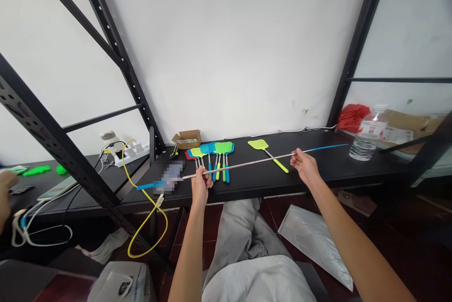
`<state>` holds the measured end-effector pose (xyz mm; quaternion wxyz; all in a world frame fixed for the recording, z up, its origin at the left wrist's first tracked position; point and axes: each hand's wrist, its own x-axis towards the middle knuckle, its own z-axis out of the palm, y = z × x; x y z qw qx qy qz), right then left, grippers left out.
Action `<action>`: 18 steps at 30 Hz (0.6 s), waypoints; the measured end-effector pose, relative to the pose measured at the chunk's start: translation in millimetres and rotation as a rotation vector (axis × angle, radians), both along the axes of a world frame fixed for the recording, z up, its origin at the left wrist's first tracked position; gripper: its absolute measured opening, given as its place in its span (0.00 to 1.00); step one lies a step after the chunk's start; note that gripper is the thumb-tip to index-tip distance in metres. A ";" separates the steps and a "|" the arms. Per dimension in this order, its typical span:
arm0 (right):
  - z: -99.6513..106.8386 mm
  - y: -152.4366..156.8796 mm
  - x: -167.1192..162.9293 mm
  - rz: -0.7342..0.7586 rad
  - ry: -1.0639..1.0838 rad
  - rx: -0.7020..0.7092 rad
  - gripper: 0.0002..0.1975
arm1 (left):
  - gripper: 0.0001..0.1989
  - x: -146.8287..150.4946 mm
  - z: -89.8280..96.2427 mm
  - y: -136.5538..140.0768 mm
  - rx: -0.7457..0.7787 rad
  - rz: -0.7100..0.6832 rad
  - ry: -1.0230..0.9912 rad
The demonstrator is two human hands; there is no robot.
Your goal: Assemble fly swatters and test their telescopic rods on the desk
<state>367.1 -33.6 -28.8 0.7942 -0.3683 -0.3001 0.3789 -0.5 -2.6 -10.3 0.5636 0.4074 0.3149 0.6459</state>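
Both my hands hold a long fly swatter (247,163) level above the black shelf, its metal rod drawn out. Its blue grip points left, and its blue head, seen edge-on, points right. My left hand (201,185) is closed round the rod near the grip. With fingertips pinched, my right hand (304,165) has the rod close to the head. Beyond my left hand lies a row of several fly swatters (223,148) with green, blue, yellow and red heads, partly overlapping. A single yellow-green fly swatter (258,144) lies apart, between my hands and the wall.
A small open cardboard box (189,139) stands by the wall. A blurred-out flat object (171,172) and a yellow cable (165,222) are at left. A water bottle (365,137) stands at right. Another person's hand (6,184) shows far left. Black posts (116,47) flank the shelf.
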 end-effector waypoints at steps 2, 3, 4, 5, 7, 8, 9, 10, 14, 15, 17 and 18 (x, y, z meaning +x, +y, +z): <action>0.5 -1.2 2.2 0.002 0.076 0.008 0.14 | 0.20 -1.0 0.3 -0.7 0.007 -0.020 -0.004; 0.7 -1.6 3.1 -0.001 0.114 0.003 0.13 | 0.20 -1.6 0.3 -0.7 0.006 -0.022 -0.008; 0.8 -1.8 3.9 -0.006 0.145 -0.004 0.12 | 0.20 -2.2 0.1 -0.5 0.003 -0.023 -0.014; 1.0 -2.0 4.5 -0.009 0.167 -0.010 0.10 | 0.20 -2.8 -0.1 -0.2 -0.003 -0.022 -0.023; 1.4 -2.0 5.3 -0.010 0.193 -0.016 0.09 | 0.20 -4.0 -0.2 0.7 -0.019 -0.011 -0.051; 1.6 -1.8 5.6 -0.009 0.206 -0.019 0.08 | 0.19 -4.6 -0.1 1.2 -0.027 -0.004 -0.067; 2.0 -1.7 6.0 -0.010 0.225 -0.023 0.07 | 0.20 -5.1 0.1 1.6 -0.034 0.004 -0.084; 2.3 -1.5 6.3 -0.013 0.250 -0.026 0.06 | 0.20 -5.6 0.3 1.9 -0.039 0.012 -0.102; 4.6 -1.7 8.4 -0.018 0.351 -0.025 0.07 | 0.21 -7.7 0.0 4.5 -0.042 0.015 -0.159; 5.3 -2.0 8.8 -0.016 0.368 -0.022 0.08 | 0.21 -8.2 -0.6 5.4 -0.042 0.012 -0.169; 6.9 -2.8 9.2 -0.015 0.395 -0.023 0.10 | 0.21 -9.0 -1.9 7.3 -0.041 0.015 -0.180; 7.7 -3.3 9.2 -0.015 0.406 -0.025 0.10 | 0.21 -9.1 -2.5 8.0 -0.041 0.019 -0.183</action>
